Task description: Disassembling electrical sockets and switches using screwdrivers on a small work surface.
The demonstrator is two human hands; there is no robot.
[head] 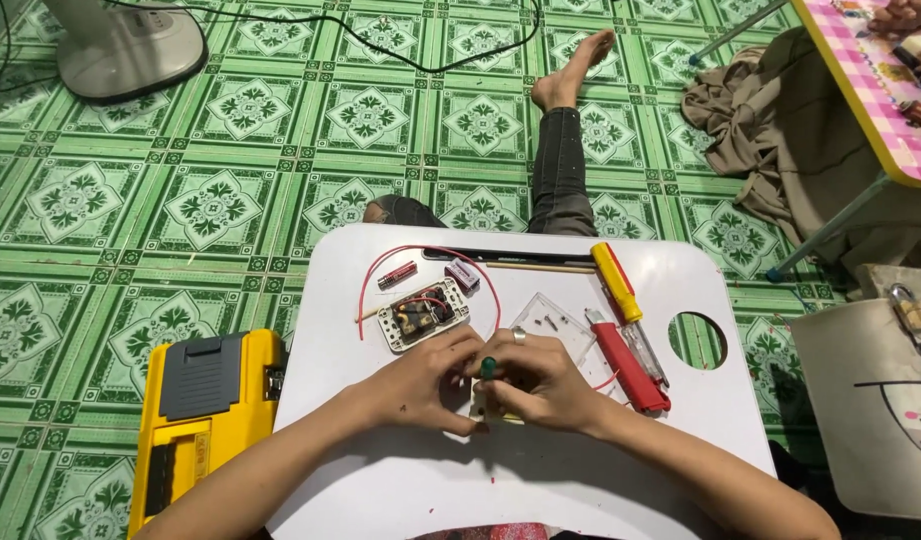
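My left hand [427, 380] and my right hand [545, 385] meet over the middle of a white lap table [400, 470]. Together they grip a small pale part [477, 408] that is mostly hidden under the fingers. A small green-handled tool [488, 367] sticks up between my right hand's fingers. Just beyond my left hand lies an open white electrical unit [421, 313] with red wires [370, 275] looping from it. A clear plastic cover [552, 322] rests beyond my right hand.
A yellow-handled screwdriver [616, 282] and a red tool [628, 365] lie right of my hands, near a round hole [697, 340] in the table. A yellow tool case [202, 420] sits on the green tiled floor at left. My leg [560, 160] stretches ahead; a fan base [130, 45] stands far left.
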